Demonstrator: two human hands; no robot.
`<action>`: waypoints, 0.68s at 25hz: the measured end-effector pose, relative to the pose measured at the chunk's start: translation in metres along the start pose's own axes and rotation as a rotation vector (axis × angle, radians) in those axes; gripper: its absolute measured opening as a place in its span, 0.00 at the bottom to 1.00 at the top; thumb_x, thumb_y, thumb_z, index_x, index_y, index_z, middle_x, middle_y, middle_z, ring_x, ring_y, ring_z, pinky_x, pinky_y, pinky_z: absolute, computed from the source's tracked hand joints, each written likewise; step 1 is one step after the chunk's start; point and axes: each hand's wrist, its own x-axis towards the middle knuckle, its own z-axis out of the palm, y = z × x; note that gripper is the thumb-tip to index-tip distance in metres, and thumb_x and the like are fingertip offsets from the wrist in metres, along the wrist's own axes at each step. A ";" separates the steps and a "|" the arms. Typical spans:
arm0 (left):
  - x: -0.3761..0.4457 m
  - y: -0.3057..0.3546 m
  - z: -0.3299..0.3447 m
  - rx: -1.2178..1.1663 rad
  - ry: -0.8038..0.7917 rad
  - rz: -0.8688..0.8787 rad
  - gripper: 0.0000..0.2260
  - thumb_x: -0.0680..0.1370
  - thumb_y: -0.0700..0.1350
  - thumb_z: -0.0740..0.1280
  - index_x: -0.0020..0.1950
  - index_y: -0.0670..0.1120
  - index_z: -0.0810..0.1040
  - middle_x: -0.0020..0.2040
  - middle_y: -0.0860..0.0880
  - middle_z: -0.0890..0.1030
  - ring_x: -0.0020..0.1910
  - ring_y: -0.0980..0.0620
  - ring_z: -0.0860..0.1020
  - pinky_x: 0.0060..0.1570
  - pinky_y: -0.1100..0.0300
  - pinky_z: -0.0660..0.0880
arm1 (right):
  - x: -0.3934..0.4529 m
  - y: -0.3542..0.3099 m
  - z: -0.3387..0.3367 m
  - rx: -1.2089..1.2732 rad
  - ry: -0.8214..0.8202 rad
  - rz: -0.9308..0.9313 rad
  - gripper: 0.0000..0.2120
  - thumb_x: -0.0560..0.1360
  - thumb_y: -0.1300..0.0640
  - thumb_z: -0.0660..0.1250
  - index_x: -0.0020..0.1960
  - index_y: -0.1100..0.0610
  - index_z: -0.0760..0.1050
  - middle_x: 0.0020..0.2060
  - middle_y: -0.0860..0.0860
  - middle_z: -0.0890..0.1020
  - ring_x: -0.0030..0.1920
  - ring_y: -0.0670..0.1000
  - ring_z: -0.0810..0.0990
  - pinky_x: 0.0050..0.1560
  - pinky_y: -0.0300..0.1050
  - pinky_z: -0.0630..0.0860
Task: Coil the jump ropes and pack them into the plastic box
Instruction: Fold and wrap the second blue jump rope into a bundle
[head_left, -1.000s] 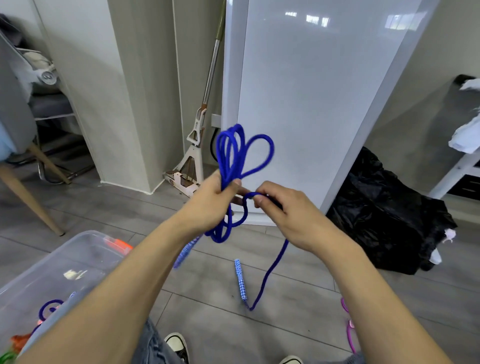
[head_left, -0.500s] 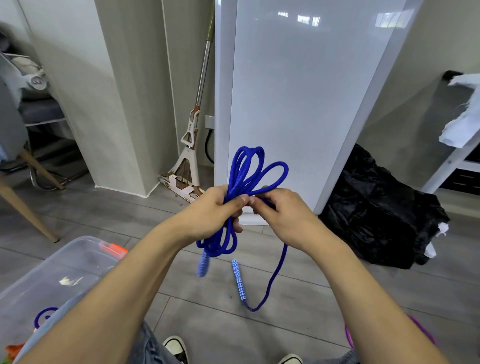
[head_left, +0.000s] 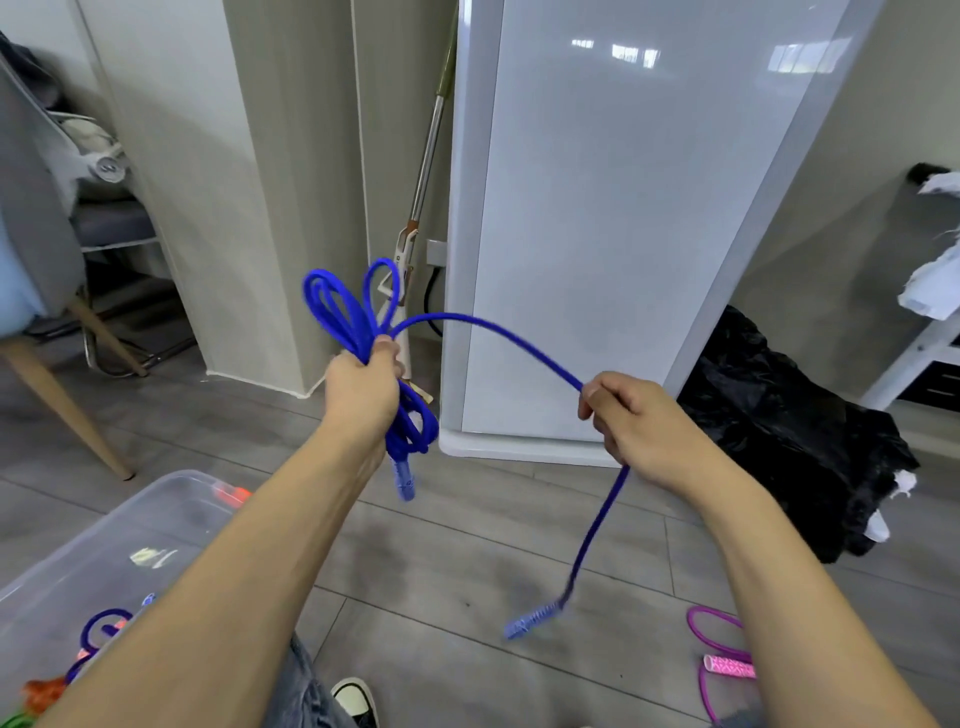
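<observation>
Above the grey floor (head_left: 441, 587), left hand (head_left: 363, 387) clenched around a bundle of blue rope (head_left: 343, 312) loops, one handle (head_left: 404, 480) dangling below. Right hand (head_left: 639, 421) pinching the free strand, arched between both hands, second handle (head_left: 532, 621) hanging low. Lower left, clear plastic box (head_left: 171, 512) with coiled ropes inside. Lower right, pink rope (head_left: 722, 662) on the floor.
</observation>
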 end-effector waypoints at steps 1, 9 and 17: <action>-0.005 -0.002 0.005 -0.010 -0.084 -0.029 0.09 0.83 0.45 0.61 0.47 0.43 0.76 0.31 0.50 0.72 0.26 0.54 0.71 0.29 0.61 0.72 | 0.000 -0.004 0.006 0.043 0.052 -0.034 0.15 0.84 0.54 0.56 0.41 0.57 0.73 0.25 0.46 0.65 0.25 0.50 0.60 0.29 0.45 0.60; -0.043 -0.025 0.033 0.073 -0.459 -0.050 0.10 0.83 0.47 0.63 0.47 0.43 0.79 0.33 0.49 0.76 0.30 0.52 0.74 0.35 0.55 0.74 | -0.009 -0.026 0.057 -0.180 0.071 -0.199 0.13 0.84 0.49 0.57 0.43 0.50 0.73 0.30 0.42 0.77 0.31 0.45 0.72 0.35 0.43 0.69; -0.044 -0.024 0.032 0.191 -0.405 0.098 0.11 0.83 0.46 0.62 0.44 0.41 0.75 0.31 0.48 0.75 0.28 0.52 0.73 0.34 0.56 0.74 | -0.012 -0.029 0.061 -0.161 -0.111 -0.211 0.13 0.84 0.51 0.57 0.42 0.47 0.73 0.29 0.36 0.78 0.32 0.38 0.76 0.36 0.34 0.68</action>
